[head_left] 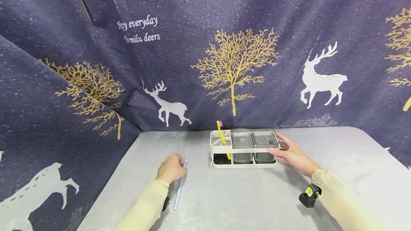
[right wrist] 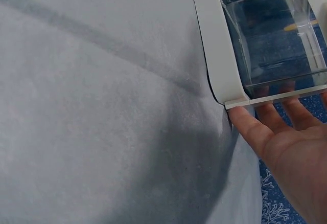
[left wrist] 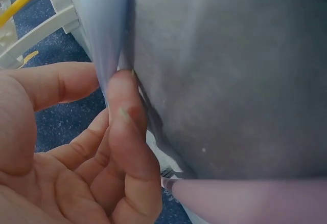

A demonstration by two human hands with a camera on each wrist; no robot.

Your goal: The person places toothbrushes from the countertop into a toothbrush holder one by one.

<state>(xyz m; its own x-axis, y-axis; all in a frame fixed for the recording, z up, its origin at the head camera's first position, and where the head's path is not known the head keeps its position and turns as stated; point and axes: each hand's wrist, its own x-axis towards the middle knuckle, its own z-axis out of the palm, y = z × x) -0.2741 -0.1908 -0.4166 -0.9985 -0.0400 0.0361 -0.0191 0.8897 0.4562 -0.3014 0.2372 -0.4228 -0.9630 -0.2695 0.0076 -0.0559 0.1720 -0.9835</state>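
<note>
My left hand (head_left: 172,168) pinches a slim light-blue toothbrush (head_left: 179,194) between thumb and fingers, left of the holder. In the left wrist view the translucent blue handle (left wrist: 104,19) runs up from the fingertips. My right hand (head_left: 295,157) holds the right end of a white two-tier toothbrush holder (head_left: 244,165), thumb at the front rim and fingers round the end. In the right wrist view one fingertip touches the frame's corner. A yellow toothbrush (head_left: 221,134) with purple bristles leans upright in the holder's left, divided compartment.
Two clear cups (head_left: 243,140) sit side by side in the holder. A smooth pinkish piece (left wrist: 255,201) lies at the lower right of the left wrist view. The grey table (head_left: 224,195) meets a dark blue deer-print cloth (head_left: 179,63) behind and at left.
</note>
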